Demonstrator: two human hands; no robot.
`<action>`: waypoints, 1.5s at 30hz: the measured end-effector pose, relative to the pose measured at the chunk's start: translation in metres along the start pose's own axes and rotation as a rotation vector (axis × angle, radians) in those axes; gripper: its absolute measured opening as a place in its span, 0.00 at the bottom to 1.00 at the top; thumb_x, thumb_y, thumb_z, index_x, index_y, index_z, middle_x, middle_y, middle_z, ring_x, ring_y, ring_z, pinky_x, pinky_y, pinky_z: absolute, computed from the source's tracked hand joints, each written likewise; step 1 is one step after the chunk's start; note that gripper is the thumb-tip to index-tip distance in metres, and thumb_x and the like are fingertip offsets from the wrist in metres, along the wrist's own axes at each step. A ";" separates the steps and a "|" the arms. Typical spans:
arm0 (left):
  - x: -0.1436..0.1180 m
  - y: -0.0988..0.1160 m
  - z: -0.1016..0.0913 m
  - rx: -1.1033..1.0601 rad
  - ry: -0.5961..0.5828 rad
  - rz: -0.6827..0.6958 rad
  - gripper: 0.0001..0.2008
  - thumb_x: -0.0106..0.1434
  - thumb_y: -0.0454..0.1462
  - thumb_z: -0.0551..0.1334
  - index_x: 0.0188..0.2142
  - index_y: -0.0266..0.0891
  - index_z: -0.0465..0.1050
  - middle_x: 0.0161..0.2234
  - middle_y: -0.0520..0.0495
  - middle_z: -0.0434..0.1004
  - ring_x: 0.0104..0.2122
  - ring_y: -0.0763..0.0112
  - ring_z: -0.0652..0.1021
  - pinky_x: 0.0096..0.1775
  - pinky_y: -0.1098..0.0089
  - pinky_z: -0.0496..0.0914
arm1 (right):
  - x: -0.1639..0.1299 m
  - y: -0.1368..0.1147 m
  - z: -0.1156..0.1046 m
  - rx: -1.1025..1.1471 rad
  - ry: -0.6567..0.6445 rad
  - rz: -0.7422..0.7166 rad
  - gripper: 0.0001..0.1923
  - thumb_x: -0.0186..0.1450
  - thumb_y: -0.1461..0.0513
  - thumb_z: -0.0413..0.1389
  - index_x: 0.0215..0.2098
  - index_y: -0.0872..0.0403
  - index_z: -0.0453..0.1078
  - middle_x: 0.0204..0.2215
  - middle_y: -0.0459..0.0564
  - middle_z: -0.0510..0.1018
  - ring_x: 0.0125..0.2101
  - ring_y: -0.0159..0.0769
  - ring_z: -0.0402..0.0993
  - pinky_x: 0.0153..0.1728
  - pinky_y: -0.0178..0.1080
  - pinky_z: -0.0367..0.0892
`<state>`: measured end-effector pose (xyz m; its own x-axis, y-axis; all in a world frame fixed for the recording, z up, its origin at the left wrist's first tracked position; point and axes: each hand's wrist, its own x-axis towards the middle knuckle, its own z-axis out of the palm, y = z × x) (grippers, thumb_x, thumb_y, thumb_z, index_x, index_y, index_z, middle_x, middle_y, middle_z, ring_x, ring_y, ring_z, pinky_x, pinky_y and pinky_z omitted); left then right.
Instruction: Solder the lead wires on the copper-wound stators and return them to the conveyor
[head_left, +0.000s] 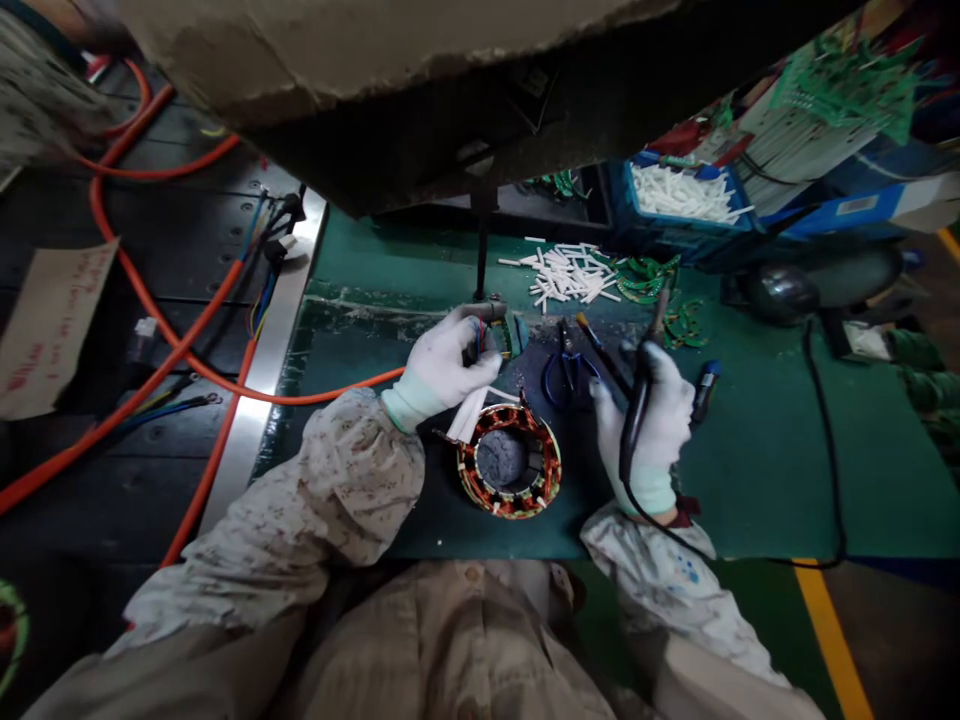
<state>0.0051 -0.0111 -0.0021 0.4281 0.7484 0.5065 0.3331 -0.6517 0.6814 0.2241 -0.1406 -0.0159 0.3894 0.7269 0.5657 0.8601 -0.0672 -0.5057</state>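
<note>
My gloved left hand [448, 368] is closed on thin coloured wires [480, 338], beside a small green circuit board [511, 338]. An orange cable [330, 397] runs up to this hand from the left. In my gloved right hand [656, 430] is a soldering iron [639, 400], its tip pointing up and away and its black cord trailing down past the wrist. Between the hands, a round stator with copper windings [546, 475] rests on the green mat. White sleeves [469, 412] stick out from its upper left, just below my left hand.
Blue-handled pliers [555, 380] and a brush [600, 345] lie beyond the stator. White tubes [574, 275] are heaped behind, near green boards [645, 280] and a blue bin [675, 225]. A dark overhead box [450, 90] overhangs the bench. Orange cables [124, 260] cross the conveyor.
</note>
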 end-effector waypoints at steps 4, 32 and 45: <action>-0.001 0.000 0.001 0.011 -0.017 -0.014 0.01 0.59 0.32 0.61 0.32 0.39 0.69 0.51 0.42 0.79 0.51 0.64 0.80 0.52 0.65 0.76 | -0.004 -0.016 0.002 0.098 0.030 -0.128 0.19 0.65 0.54 0.57 0.55 0.42 0.69 0.37 0.49 0.78 0.41 0.45 0.77 0.54 0.57 0.67; -0.001 0.006 0.000 0.042 -0.033 -0.044 0.03 0.59 0.31 0.62 0.31 0.39 0.70 0.52 0.44 0.78 0.51 0.65 0.79 0.52 0.65 0.75 | 0.011 -0.052 0.009 0.307 -0.015 -0.333 0.09 0.70 0.57 0.55 0.48 0.43 0.72 0.33 0.45 0.79 0.34 0.37 0.75 0.43 0.45 0.68; -0.001 0.009 -0.004 0.035 -0.061 -0.112 0.02 0.58 0.32 0.62 0.31 0.40 0.70 0.53 0.42 0.78 0.52 0.63 0.79 0.52 0.65 0.75 | 0.020 -0.061 0.032 0.186 -0.127 -0.346 0.22 0.66 0.65 0.57 0.57 0.44 0.63 0.43 0.50 0.76 0.43 0.40 0.76 0.45 0.44 0.73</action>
<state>0.0043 -0.0174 0.0055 0.4366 0.8086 0.3944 0.4103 -0.5691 0.7126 0.1692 -0.0998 0.0058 0.0339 0.7644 0.6439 0.8545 0.3120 -0.4154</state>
